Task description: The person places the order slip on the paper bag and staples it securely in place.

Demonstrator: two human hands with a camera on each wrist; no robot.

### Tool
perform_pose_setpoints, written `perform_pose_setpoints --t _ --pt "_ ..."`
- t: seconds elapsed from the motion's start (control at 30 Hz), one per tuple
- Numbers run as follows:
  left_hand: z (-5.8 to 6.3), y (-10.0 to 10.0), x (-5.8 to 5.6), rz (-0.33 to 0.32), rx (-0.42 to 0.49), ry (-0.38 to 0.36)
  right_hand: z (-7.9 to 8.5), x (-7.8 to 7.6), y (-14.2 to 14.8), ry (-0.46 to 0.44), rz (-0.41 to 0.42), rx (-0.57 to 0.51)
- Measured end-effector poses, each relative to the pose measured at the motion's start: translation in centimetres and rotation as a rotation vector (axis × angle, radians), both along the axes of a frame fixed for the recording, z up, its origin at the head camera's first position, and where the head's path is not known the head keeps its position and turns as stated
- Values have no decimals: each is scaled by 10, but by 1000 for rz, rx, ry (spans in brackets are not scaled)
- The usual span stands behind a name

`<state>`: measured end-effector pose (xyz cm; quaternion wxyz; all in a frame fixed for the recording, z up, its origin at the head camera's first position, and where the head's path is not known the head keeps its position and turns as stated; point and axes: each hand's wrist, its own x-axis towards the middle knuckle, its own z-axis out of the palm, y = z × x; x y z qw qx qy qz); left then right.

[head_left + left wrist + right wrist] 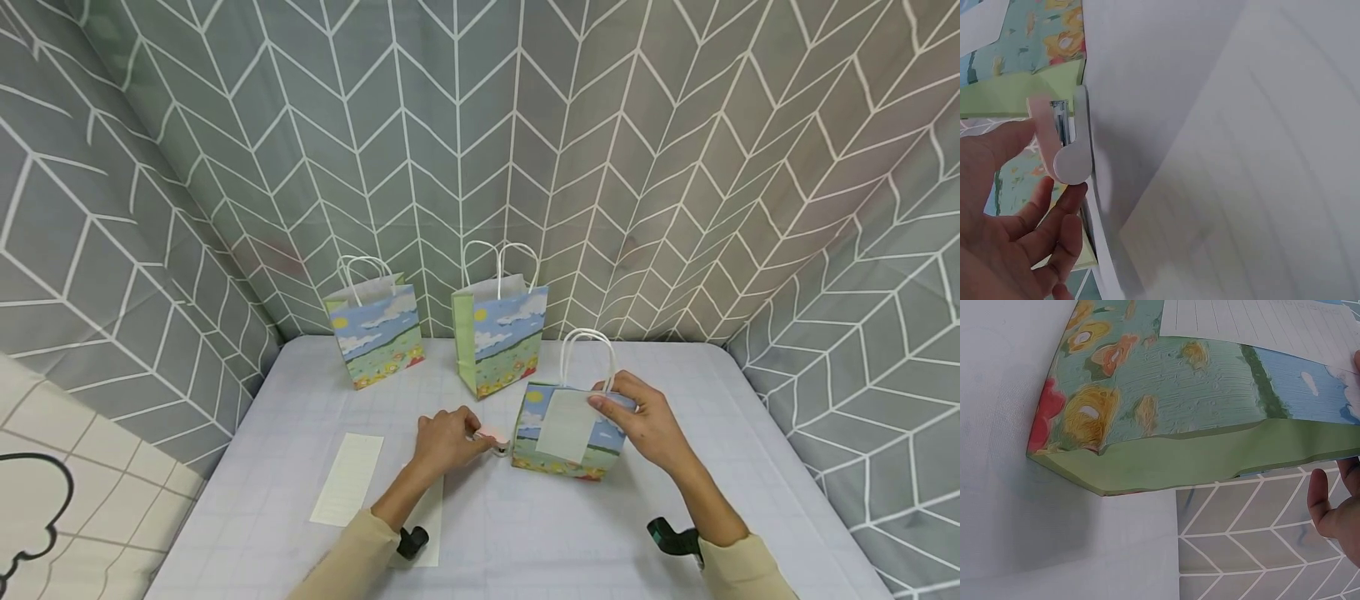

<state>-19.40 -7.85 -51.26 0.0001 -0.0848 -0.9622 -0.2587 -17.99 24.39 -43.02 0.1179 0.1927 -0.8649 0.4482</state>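
Observation:
My left hand [447,442] pinches a small pink-and-white stapler [1074,164] just above the table, left of the nearest paper bag. In the left wrist view the stapler's jaws stand apart, with metal showing between them. The thumb is on the pink part. My right hand [647,418] grips the top edge of that gift bag [606,435], pinching a lined paper slip [566,425] against its front. The bag has white handles, a painted meadow-and-sky front and a green side. Some right fingers are hidden behind the bag.
Two similar gift bags stand upright at the back, one at the left [378,333] and one in the middle [510,337]. A lined paper slip [348,479] lies on the white table [555,542]; another slip [427,521] is partly under my left forearm. A patterned curtain [480,150] hangs behind.

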Motion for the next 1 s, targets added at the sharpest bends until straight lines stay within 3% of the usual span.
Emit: perform_pose_setpoints --t 0.13,0.6,0.83,1.0 --pt "-2 1 0 -5 -5 20 1 1 0 -7 0 -3" --pt "-3 6 -1 19 -10 -23 1 1 -1 -2 -2 2" --pt "5 6 -1 -32 90 -109 2 3 -1 -4 -4 -1" --pt "3 4 -2 -45 151 -170 2 3 0 -10 -1 2"
